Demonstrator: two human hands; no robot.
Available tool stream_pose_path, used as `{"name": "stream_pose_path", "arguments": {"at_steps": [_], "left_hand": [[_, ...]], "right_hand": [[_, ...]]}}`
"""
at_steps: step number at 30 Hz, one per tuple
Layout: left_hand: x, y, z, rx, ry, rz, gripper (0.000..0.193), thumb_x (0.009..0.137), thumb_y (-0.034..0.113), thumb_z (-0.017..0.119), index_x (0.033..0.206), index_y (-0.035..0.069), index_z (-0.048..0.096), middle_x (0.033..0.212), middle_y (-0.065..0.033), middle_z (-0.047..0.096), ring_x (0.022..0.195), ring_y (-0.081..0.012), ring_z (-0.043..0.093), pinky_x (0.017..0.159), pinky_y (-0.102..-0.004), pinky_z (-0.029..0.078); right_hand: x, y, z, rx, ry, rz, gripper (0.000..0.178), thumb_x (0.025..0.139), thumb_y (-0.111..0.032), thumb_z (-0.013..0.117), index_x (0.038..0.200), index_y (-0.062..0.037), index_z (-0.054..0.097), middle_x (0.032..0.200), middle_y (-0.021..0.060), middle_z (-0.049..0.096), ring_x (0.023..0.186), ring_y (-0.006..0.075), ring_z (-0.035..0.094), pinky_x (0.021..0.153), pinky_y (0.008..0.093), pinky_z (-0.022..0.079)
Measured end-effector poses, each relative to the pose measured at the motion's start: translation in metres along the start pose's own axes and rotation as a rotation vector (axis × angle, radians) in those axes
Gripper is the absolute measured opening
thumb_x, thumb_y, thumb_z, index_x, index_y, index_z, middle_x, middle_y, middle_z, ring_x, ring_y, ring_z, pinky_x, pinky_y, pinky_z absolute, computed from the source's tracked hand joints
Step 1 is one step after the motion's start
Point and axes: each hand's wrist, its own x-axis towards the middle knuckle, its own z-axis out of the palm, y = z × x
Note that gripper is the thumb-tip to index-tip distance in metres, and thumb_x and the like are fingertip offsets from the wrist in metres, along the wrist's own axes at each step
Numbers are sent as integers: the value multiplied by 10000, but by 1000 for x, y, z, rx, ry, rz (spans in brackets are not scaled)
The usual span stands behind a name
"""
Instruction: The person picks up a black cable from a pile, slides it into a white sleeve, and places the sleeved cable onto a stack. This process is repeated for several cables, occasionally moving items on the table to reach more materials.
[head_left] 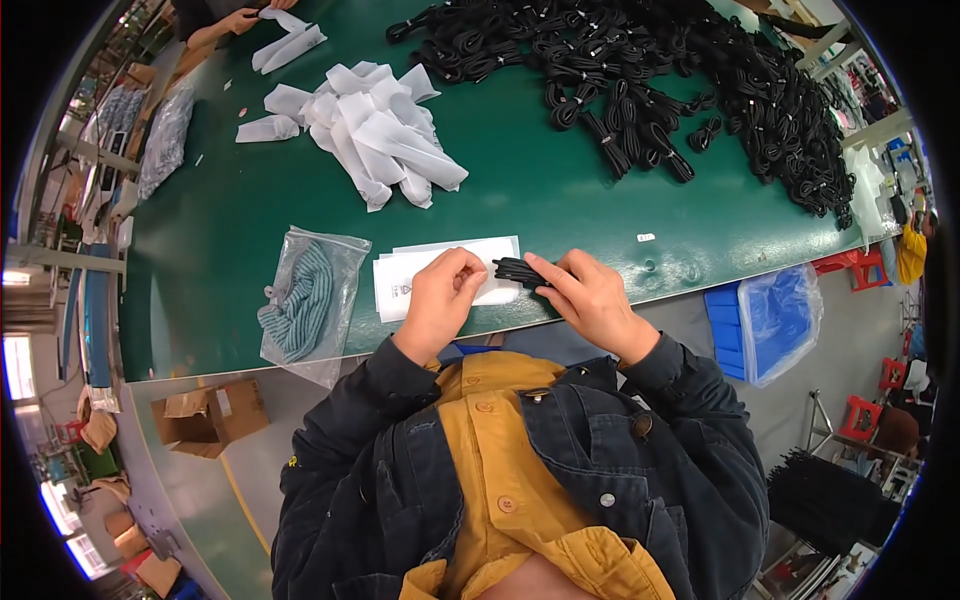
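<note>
A folded bundle of black cable [518,271] is gripped between the thumb and fingers of my right hand [592,300]. Its left end lies over a small stack of flat white plastic bags [397,283] at the table's near edge. My left hand [440,302] rests over the same bags with thumb and index finger pinched together, close to the cable's end. Whatever is in that pinch is too small or hidden to make out. Left of the bags lies a clear zip bag [345,262] with a striped teal fabric piece [303,300] inside.
Rolled white bags [375,130] are piled at the far left of the green table [520,210]. A large heap of bundled black cables [620,60] spreads across the far right. Another person's hand [240,20] handles a white bag. A blue bin [728,325] stands right, a cardboard box [212,415] left.
</note>
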Motion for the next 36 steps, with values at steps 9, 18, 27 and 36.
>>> {"name": "stream_pose_path", "arguments": {"at_steps": [9, 18, 27, 36], "left_hand": [[-4, 3, -4, 352, 84, 375, 50, 863, -24, 610, 901, 1, 590, 866, -139, 565, 733, -307, 579, 662, -361, 479], [-11, 7, -6, 170, 32, 137, 77, 853, -52, 613, 915, -12, 590, 916, -127, 565, 765, -284, 579, 683, -347, 480], [-10, 16, -6, 219, 24, 407, 120, 813, -75, 626, 902, -12, 578, 958, -138, 556, 884, -315, 575, 748, -366, 484], [9, 32, -12, 181, 80, 391, 136, 809, -58, 662, 901, -3, 578, 995, -127, 571, 893, -276, 576, 745, -343, 484]], "right_hand": [[10, -1, -7, -117, -12, -95, 517, 788, -64, 757, 1288, -154, 660, 849, 69, 509, 732, 233, 538, 600, 351, 466], [8, -4, 1, -125, -43, -104, 502, 788, -72, 747, 1275, -160, 662, 851, 65, 506, 750, 228, 539, 604, 357, 470], [9, 15, 6, 878, -443, 740, 290, 914, -167, 678, 1193, -91, 650, 918, 128, 578, 751, 258, 568, 622, 367, 476], [26, -15, 6, 443, 44, 201, 196, 905, -28, 671, 1098, -12, 638, 955, 82, 584, 828, 141, 594, 676, 274, 492]]}}
